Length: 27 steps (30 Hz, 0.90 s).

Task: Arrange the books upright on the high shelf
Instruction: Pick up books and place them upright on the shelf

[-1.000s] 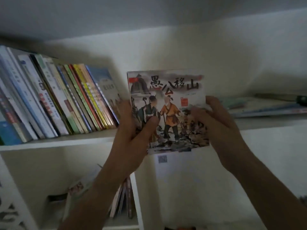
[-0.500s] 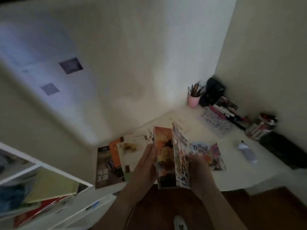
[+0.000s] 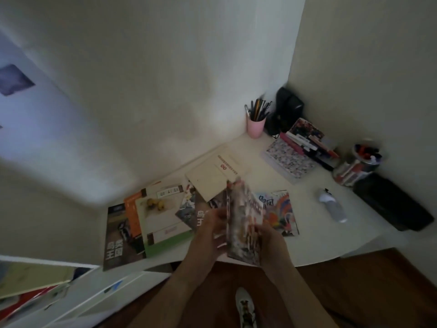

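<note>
You hold a picture book (image 3: 244, 223) edge-on between both hands, over the near edge of the white bench (image 3: 314, 235). Left hand (image 3: 209, 229) grips its left side, fingers curled round the cover; right hand (image 3: 269, 240) grips the lower right side. Blur hides exact finger placement, and whether you hold one thin book or two pressed together is not clear.

More books lie flat on the bench: a dark-covered book (image 3: 115, 240) far left, an orange one (image 3: 132, 214) partly under a green-edged book (image 3: 163, 221), a cream book (image 3: 210, 178) further back, a colourful bird-cover book (image 3: 281, 209) just right of your hands. None upright.

The high shelf is not in view; only a low white shelf unit (image 3: 78, 292) shows bottom left, with items lying in it.

Step in hand, as a judgement: pick-up and squaring of the held book before it goes up. Task looks early to mid, with several books left on the bench.

Next move calls for you to turn the book spine-out, lift your head and arms up to the shelf, and set it standing against something so it does not topple. A firm two-handed grip matters, since the thin covers will flex.

Pink pen cup (image 3: 255, 127) and a small white bottle (image 3: 332, 207) sit well apart from your hands, so they are no obstacle.
</note>
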Tool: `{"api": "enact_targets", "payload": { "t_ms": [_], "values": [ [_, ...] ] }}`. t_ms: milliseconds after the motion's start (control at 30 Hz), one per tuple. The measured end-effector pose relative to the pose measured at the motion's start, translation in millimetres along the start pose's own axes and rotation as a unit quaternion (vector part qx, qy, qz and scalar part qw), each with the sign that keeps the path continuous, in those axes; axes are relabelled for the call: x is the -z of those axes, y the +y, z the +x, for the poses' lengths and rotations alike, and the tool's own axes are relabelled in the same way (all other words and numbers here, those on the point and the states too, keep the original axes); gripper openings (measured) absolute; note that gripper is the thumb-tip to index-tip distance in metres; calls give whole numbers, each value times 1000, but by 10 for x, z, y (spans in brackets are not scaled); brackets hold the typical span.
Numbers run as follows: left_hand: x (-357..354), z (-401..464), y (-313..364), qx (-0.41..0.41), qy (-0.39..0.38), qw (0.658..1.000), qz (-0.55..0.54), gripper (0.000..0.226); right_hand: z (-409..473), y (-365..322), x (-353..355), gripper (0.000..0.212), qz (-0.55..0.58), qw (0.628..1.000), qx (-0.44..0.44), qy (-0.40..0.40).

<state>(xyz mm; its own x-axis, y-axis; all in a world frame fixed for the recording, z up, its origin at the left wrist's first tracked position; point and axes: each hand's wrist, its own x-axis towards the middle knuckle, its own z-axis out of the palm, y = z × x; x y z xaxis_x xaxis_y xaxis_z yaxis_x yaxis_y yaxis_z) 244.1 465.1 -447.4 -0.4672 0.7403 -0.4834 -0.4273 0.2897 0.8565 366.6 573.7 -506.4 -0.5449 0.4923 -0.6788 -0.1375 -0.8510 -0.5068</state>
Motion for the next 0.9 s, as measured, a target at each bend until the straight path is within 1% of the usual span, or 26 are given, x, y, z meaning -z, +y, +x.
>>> {"api": "enact_targets", "payload": {
  "t_ms": [33, 67, 100, 133, 200, 267, 300, 367, 433, 500, 533, 567, 600, 667, 733, 767, 800, 833, 900],
  "values": [
    [8, 101, -119, 13, 23, 999, 24, 51, 79, -5, 90, 28, -50, 997, 18, 59],
    [-4, 171, -197, 25, 38, 997, 59, 48, 162, -7, 200, 30, -112, 986, 38, 116],
    [-31, 265, -285, 20, 65, 991, 118, 38, 242, -45, 306, 37, -181, 970, 59, 153],
    [-66, 381, -410, 30, 77, 985, 155, 28, 304, -106, 391, 42, -247, 951, 86, 165],
    [-197, 590, -618, 46, 56, 979, 190, 19, 457, -227, 556, 47, -371, 900, 139, 183],
    [-330, 843, -759, 50, 53, 969, 237, 10, 641, -396, 661, 48, -490, 828, 169, 213],
    [-402, 977, -817, 42, 66, 957, 280, 5, 761, -463, 713, 47, -537, 794, 176, 225],
    [-509, 1218, -931, 16, 101, 920, 379, 14, 990, -555, 775, 44, -595, 748, 176, 237],
    [-557, 1377, -1000, 12, 113, 887, 447, 22, 1166, -553, 836, 48, -650, 703, 148, 247],
    [-542, 1478, -1138, -2, 87, 847, 525, 28, 1261, -491, 885, 57, -724, 629, 101, 263],
    [-518, 1517, -1217, -4, 69, 828, 557, 37, 1294, -452, 914, 62, -753, 594, 87, 269],
    [-491, 1545, -1269, 1, 49, 821, 568, 46, 1326, -417, 940, 66, -769, 572, 84, 272],
    [-459, 1578, -1298, 4, 36, 823, 567, 53, 1360, -399, 964, 67, -774, 565, 87, 273],
    [-399, 1594, -1281, 26, -2, 826, 563, 58, 1393, -415, 982, 68, -774, 568, 87, 264],
    [-338, 1545, -1194, 44, -33, 840, 540, 54, 1357, -456, 950, 69, -783, 557, 72, 266],
    [-309, 1491, -1126, 49, -37, 850, 524, 51, 1315, -471, 919, 69, -786, 548, 80, 275],
    [-267, 1440, -1074, 45, -23, 858, 511, 49, 1270, -487, 860, 67, -779, 547, 108, 286],
    [-220, 1384, -1029, 33, 5, 868, 496, 47, 1220, -487, 764, 63, -755, 574, 144, 283],
    [-85, 1281, -926, -8, 86, 885, 457, 36, 1170, -478, 480, 54, -663, 678, 213, 236]
  ]
}}
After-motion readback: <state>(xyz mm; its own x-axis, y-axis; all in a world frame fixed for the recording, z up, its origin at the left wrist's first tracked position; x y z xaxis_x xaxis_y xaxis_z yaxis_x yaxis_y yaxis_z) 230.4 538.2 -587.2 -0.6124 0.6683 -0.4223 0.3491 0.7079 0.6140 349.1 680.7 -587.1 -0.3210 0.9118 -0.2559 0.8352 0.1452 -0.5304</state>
